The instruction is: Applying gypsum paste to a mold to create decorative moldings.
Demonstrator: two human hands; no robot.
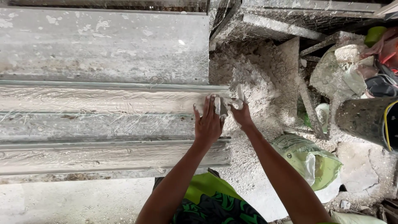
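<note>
Plaster moulding strip (112,101), long, pale and glossy-wet w/ fibre strands, lies across the table (103,45) from 9 o'clock toward centre; its end sits right under both hands. Left hand (208,122) lies flat, palm down, fingers spread and pointing to 12 o'clock, pressing on the strip's end, gripping nothing. Right hand (240,114) comes in from 5 o'clock, fingers pinched round a small white lump of wet plaster (232,103) at the strip's end corner, just beside the left fingertips; how tight the pinch is can't be told, fingers partly hidden by plaster. Second moulding strip (116,155), same kind, lies parallel at 6 o'clock of the first, w/ a grey channel (95,126) between them. Heap of dry plaster powder (257,70) piles up at 1 o'clock of the hands, touching the table's end. Green-white sack (311,159) lies at 4 o'clock, near the right forearm. Dark bucket (365,118) w/ yellow rim stands at 3 o'clock, well apart. Green-black garment (211,203) shows at 6 o'clock btw the forearms.
</note>
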